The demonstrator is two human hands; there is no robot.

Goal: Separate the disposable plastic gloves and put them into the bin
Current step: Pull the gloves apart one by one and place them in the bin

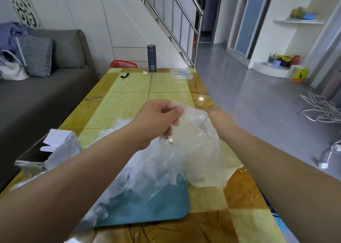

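Observation:
A bunch of clear disposable plastic gloves (166, 165) hangs above the table and trails onto a teal mat (158, 209). My left hand (158, 119) pinches the top of the bunch with curled fingers. My right hand (220, 116) is motion-blurred just to the right, against the upper edge of a glove sheet (199, 132); its fingers are hidden by the plastic. More loose gloves (118, 126) lie on the table behind my left forearm. The bin (60, 148), lined with clear plastic and with a white flap, stands at the table's left edge.
The yellow and brown tiled table (166, 88) carries a grey flask (151, 58), a clear plastic box (181, 74) and a small black strap (125, 75) at its far end. A grey sofa (46, 88) runs along the left. Grey floor with white cables (321, 108) lies to the right.

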